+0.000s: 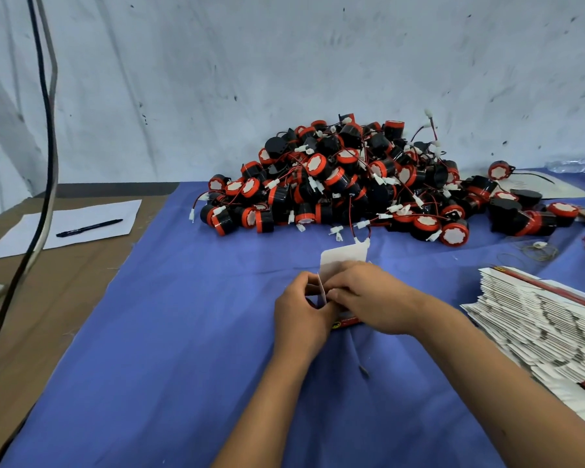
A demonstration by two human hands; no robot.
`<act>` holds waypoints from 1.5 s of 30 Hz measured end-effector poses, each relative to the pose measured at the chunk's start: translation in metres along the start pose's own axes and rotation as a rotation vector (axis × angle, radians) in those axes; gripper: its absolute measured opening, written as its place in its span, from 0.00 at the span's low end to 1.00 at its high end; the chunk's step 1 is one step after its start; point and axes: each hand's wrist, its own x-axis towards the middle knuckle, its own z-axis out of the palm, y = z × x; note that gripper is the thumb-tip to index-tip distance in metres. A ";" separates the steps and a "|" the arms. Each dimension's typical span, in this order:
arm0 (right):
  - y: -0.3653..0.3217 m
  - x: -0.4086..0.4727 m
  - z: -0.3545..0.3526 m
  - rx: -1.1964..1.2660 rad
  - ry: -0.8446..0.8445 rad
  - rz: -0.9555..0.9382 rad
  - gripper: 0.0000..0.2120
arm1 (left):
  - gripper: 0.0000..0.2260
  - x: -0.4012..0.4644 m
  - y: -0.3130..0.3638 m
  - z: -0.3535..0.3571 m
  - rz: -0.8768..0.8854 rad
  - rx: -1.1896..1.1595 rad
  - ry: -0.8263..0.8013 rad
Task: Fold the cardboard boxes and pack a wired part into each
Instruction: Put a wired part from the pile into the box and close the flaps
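Observation:
A small cardboard box [343, 256], white inside with a red and yellow printed outside, stands between my hands on the blue cloth [169, 332]. My left hand [299, 307] pinches a white side flap. My right hand [368, 295] curls over the box's top, with one white flap standing up behind the fingers. Most of the box is hidden by my hands. A large pile of black and red wired parts [358, 180] with white connectors lies just beyond the box.
A fanned stack of flat unfolded boxes [534, 319] lies at the right. Rubber bands [537, 249] lie by the pile. A pen [88, 228] on white paper [68, 228] sits at the left on brown cardboard. Cables [46, 130] hang at the far left.

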 end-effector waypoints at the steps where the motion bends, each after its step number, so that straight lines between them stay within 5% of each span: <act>1: 0.000 0.001 0.000 0.028 0.051 0.030 0.12 | 0.07 0.000 0.000 0.000 0.009 0.004 -0.010; 9: 0.002 0.006 0.012 0.025 0.371 0.053 0.10 | 0.21 0.001 0.002 -0.018 0.021 -0.090 -0.335; 19: 0.013 -0.014 0.012 -0.150 0.098 -0.020 0.16 | 0.20 0.004 -0.002 -0.022 0.062 -0.083 -0.361; 22: 0.017 -0.021 0.014 -0.025 0.663 -0.136 0.16 | 0.19 0.007 -0.006 -0.025 0.058 -0.058 -0.332; 24: 0.029 -0.024 0.017 0.034 1.050 -0.021 0.14 | 0.20 0.011 -0.008 -0.031 0.036 -0.069 -0.339; 25: 0.035 -0.024 0.019 0.157 1.098 0.107 0.14 | 0.21 0.012 -0.009 -0.033 0.024 -0.083 -0.351; 27: 0.046 -0.022 0.029 0.554 0.840 0.331 0.10 | 0.21 0.013 -0.009 -0.036 0.014 -0.102 -0.377; 30: 0.054 -0.020 0.046 0.907 0.442 0.288 0.04 | 0.22 0.013 -0.009 -0.037 0.030 -0.139 -0.409; 34: 0.058 -0.017 0.058 0.828 0.570 0.271 0.12 | 0.21 0.010 -0.009 -0.036 -0.008 -0.203 -0.416; 38: 0.053 -0.018 0.059 0.308 0.869 0.133 0.19 | 0.14 0.008 -0.007 -0.023 0.009 -0.141 -0.298; 43: 0.042 -0.018 0.063 0.162 0.799 -0.028 0.04 | 0.08 -0.004 0.002 0.003 -0.018 -0.022 -0.067; 45: 0.040 -0.018 0.066 0.133 0.785 0.005 0.10 | 0.07 -0.007 0.003 0.008 -0.039 0.017 -0.015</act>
